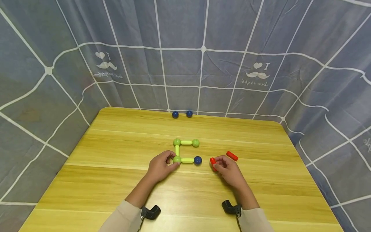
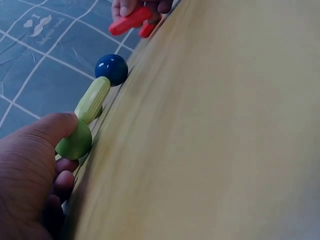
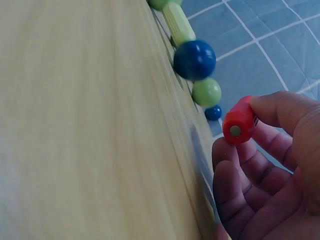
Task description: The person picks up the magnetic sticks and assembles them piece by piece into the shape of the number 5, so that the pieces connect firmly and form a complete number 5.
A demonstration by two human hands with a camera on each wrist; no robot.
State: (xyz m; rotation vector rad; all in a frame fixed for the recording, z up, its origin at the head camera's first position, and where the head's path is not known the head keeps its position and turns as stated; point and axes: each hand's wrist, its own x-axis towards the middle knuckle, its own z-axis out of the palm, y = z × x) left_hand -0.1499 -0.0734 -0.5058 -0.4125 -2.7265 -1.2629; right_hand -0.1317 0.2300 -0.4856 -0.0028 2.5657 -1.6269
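L hand (image 1: 158,167) on green ball (image 1: 177,159), R hand (image 1: 229,170) w/ red rod (image 1: 213,162)

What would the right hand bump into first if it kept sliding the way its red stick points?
Probably the blue ball ending the green frame; the right hand holds the red stick aimed roughly there, though depth is unclear.

The table (image 1: 116,193) was yellow wood with a pale grain, and the cloth (image 1: 203,32) behind it was grey-blue, crossed by white lines and printed with white hearts and moustaches. The frame (image 1: 177,150) had light-green rods and green balls, closed by a dark-blue ball (image 1: 197,160); two more dark-blue balls (image 1: 175,114) lay far off. Both sticks (image 1: 232,156) were red, the sleeves (image 1: 124,219) beige.
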